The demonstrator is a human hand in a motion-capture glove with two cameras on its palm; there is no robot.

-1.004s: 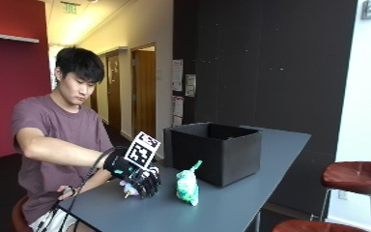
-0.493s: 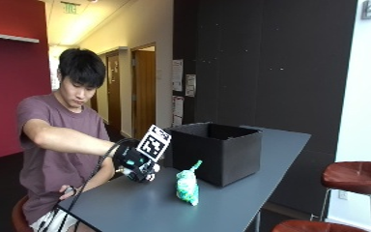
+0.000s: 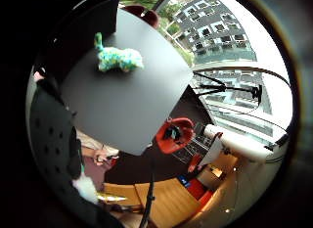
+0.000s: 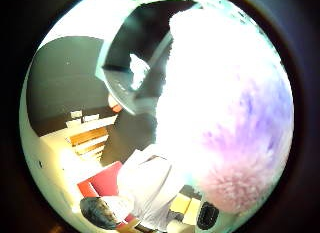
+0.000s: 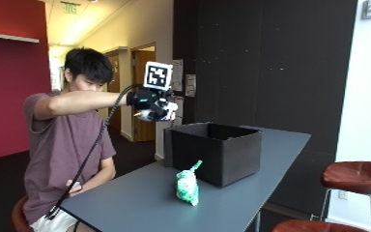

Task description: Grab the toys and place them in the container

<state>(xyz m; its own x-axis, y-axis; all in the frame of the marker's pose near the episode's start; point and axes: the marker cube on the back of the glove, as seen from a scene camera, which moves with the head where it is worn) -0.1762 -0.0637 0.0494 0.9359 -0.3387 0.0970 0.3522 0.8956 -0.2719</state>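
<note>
Now that your fingers (image 5: 166,112) are curled round the white and purple plush toy (image 5: 152,114), it's come up off the worktop (image 5: 127,205), where it sat a second ago, so one pickup looks basically done. Your right hand (image 5: 148,100) has swung up to about shoulder height, arm stretched out nearly level, sitting above and just short of the near edge of the black container (image 5: 214,151). The thumb side palm view is mostly fluffy toy (image 4: 230,118), with the container's open top (image 4: 127,68) beyond it. The green toy (image 5: 187,186) still lies on the worktop just beside the container's front, so I'd guess that one's next after you drop this one in.
</note>
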